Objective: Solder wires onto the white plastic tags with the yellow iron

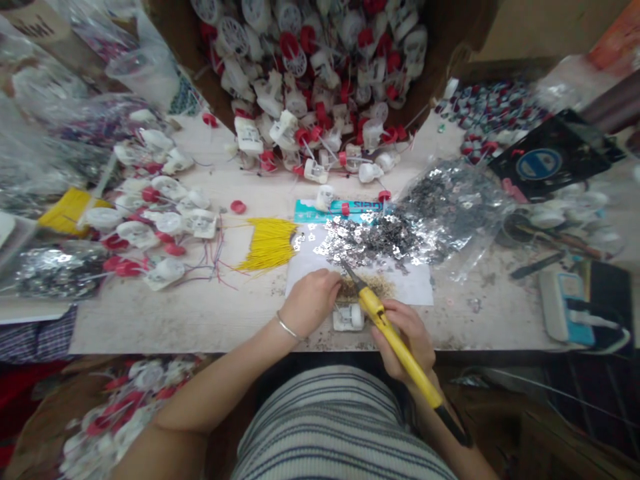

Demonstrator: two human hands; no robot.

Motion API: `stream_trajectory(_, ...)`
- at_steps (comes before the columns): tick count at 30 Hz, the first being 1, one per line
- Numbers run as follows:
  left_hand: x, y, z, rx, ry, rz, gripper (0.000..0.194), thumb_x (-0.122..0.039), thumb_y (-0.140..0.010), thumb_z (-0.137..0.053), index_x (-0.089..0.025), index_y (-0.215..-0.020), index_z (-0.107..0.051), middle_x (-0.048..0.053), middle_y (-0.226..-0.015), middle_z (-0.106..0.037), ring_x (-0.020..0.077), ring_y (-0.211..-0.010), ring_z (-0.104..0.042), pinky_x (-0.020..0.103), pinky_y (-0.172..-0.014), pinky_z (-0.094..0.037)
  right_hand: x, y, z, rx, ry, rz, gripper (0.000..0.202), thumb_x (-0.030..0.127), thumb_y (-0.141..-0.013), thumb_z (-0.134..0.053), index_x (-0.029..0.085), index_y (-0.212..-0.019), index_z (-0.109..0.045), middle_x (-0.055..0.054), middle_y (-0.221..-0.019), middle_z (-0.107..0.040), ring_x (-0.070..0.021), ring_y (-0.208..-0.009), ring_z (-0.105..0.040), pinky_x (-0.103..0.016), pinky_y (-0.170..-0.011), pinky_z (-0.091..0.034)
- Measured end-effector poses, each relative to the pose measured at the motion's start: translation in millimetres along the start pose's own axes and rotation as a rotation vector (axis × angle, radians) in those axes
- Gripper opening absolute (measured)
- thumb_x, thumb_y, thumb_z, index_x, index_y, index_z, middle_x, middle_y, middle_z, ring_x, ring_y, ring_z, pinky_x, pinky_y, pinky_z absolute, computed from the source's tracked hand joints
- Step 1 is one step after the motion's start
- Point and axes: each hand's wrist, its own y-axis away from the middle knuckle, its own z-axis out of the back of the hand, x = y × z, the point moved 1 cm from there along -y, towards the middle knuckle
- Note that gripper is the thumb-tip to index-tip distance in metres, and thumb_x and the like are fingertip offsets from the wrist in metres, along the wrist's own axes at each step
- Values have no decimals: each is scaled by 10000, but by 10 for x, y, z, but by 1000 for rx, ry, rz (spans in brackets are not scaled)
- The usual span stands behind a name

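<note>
My right hand [407,337] is wrapped round a yellow soldering iron [393,333], its metal tip slanting up and left over a white sheet. My left hand [315,299] is closed in a pinch just left of the tip; whatever its fingertips hold is too small to make out. Right below, between my hands, a small white plastic part [349,317] sits at the table's front. Brown residue [373,287] covers the sheet around the iron's tip. Beyond it lies a heap of small shiny metal pieces [360,237], with a bundle of yellow wires [270,243] to its left.
A cardboard box [455,40] of white and red plastic parts stands at the back. More white assemblies [160,213] with thin wires lie left. On the right are a plastic bag [450,207] of metal pieces, a black case [555,157] and a power adapter [567,307].
</note>
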Motion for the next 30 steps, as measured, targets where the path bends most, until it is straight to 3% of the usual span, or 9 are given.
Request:
stream_trajectory(3,-33,-21,-6,-36,-26,30,182,-174,-877,-490,-166,-816,-661,61,-765,-655,190,-731,-614,302,-674,-480,4,79,179,51,7,-17,500,71,-739,-569,213,-1218,-545,-110,-1219,-591,-253,-1075,-617,-424,-838,-582)
stream_trajectory(7,-30,-21,-18,-105,-15,55,163,-220,-873,-508,-170,-801,-645,49,-751,-655,192,-722,-602,302,-659,-457,-2,153,346,117,-51,-58,489,72,-723,-573,175,-1201,-564,-113,-1216,-612,-279,-1077,-621,-454,-853,-577)
stream_trajectory(10,-27,-33,-34,-105,-50,57,164,-229,-862,-517,-174,-761,-634,45,-718,-646,194,-699,-590,301,-632,-435,-13,168,371,100,-70,-66,472,71,-709,-586,192,-1166,-577,-97,-1209,-620,-271,-1059,-632,-443,-824,-591)
stream_trajectory(16,-81,-38,-17,-68,-87,95,157,-225,-844,-517,-181,-737,-623,43,-714,-646,201,-698,-582,304,-615,-410,-20,148,362,226,-10,18,531,41,-723,-564,164,-1239,-541,-125,-1233,-598,-252,-1084,-618,-411,-853,-585)
stream_trajectory(27,-109,-65,21,-24,-98,156,185,-248,-836,-487,-193,-736,-632,27,-736,-667,183,-710,-581,291,-626,-389,29,119,372,199,12,37,487,38,-740,-546,157,-1212,-570,-119,-1223,-602,-248,-1062,-627,-407,-841,-588)
stream_trajectory(30,-90,-72,21,-11,-93,160,184,-247,-830,-496,-194,-720,-633,26,-733,-671,180,-709,-589,287,-626,-390,18,127,338,111,-12,38,497,48,-728,-567,148,-1215,-555,-117,-1208,-612,-267,-1064,-626,-441,-844,-588)
